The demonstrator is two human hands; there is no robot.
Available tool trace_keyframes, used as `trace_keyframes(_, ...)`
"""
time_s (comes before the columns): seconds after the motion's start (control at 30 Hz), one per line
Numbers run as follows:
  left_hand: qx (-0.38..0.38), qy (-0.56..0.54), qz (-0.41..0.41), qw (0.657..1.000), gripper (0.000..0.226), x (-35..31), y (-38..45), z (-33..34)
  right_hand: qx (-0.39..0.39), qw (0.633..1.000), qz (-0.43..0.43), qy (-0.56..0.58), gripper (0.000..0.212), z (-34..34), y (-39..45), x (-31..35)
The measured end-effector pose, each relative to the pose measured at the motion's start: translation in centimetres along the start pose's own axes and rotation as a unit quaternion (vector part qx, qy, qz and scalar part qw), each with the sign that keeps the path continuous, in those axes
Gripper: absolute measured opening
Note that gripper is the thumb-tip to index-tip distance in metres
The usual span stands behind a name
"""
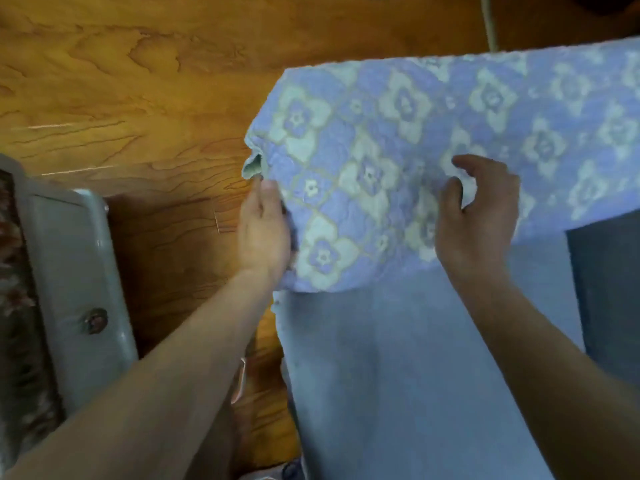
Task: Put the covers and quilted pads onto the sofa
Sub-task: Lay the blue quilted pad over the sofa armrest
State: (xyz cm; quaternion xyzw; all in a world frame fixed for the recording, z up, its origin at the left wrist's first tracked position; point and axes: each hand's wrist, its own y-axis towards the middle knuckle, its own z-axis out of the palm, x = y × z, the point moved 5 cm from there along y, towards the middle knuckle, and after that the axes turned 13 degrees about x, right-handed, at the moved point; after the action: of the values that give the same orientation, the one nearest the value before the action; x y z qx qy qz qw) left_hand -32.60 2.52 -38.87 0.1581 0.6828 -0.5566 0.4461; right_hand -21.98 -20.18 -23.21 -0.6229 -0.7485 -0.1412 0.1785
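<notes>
orange-brown wooden floor point(145, 98) fills the upper left. a lilac quilted pad point(398, 140) with pale flowers drapes across centre-right. left hand point(265, 233) grips its edge; right hand point(474, 216) hovers, fingers point(465, 162) curled apart.

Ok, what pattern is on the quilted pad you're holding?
Lavender quilted pad with pale cream flower shapes in a diamond grid; head view.
</notes>
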Motion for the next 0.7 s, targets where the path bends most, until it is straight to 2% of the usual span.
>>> trace_keyframes(0.1, -0.131, -0.03, -0.023, 0.991, 0.062, 3.9, -5.1, -3.2, -0.04, 0.997, 0.055, 0.039, 0.031, -0.7, -6.7, -4.0)
trace_keyframes(0.13, -0.156, -0.02, -0.047, 0.986, 0.057, 6.1, -7.0, -3.4, -0.045, 0.994, 0.081, 0.053, 0.034, -0.4, -9.3, -5.7)
trace_keyframes(0.2, -0.155, 0.033, -0.116, 0.981, 0.055, 10.7, -10.6, -2.9, -0.009, 0.984, 0.158, 0.082, 0.04, 1.1, -14.9, -9.3)
trace_keyframes(0.27, -0.093, 0.157, -0.134, 0.974, 0.06, 14.2, -13.6, -1.3, 0.083, 0.968, 0.222, 0.086, 0.046, 3.3, -21.2, -13.3)
trace_keyframes(0.3, -0.049, 0.247, -0.125, 0.96, 0.058, 15.5, -15.0, -0.1, 0.133, 0.958, 0.242, 0.076, 0.048, 4.1, -24.6, -15.1)
trace_keyframes(0.33, -0.009, 0.341, -0.09, 0.936, 0.056, 16.1, -16.7, 1.8, 0.174, 0.948, 0.258, 0.063, 0.049, 4.8, -28.2, -16.8)
trace_keyframes(0.4, 0.072, 0.454, 0.013, 0.888, 0.067, 16.8, -20.2, 6.2, 0.224, 0.933, 0.277, 0.042, 0.054, 5.6, -35.1, -19.6)
trace_keyframes(0.47, 0.155, 0.553, 0.11, 0.811, 0.077, 16.8, -22.9, 10.5, 0.273, 0.925, 0.265, 0.001, 0.063, 6.2, -40.8, -21.6)
trace_keyframes(0.5, 0.184, 0.589, 0.133, 0.776, 0.078, 17.1, -23.1, 12.0, 0.297, 0.919, 0.259, -0.02, 0.068, 6.2, -42.9, -22.5)
trace_keyframes(0.53, 0.188, 0.612, 0.13, 0.757, 0.076, 17.3, -22.3, 12.8, 0.309, 0.915, 0.26, -0.03, 0.072, 6.1, -44.2, -23.4)
trace_keyframes(0.57, 0.17, 0.624, 0.111, 0.755, 0.075, 17.2, -20.6, 12.9, 0.313, 0.911, 0.267, -0.026, 0.075, 6.1, -45.1, -24.3)
trace_keyframes(0.63, 0.085, 0.626, 0.071, 0.772, 0.069, 15.5, -17.1, 12.1, 0.296, 0.912, 0.282, -0.019, 0.075, 5.8, -45.4, -25.3)
trace_keyframes(0.7, 0.015, 0.609, 0.068, 0.79, 0.065, 12.9, -13.4, 11.2, 0.272, 0.913, 0.305, -0.018, 0.072, 5.9, -44.9, -25.3)
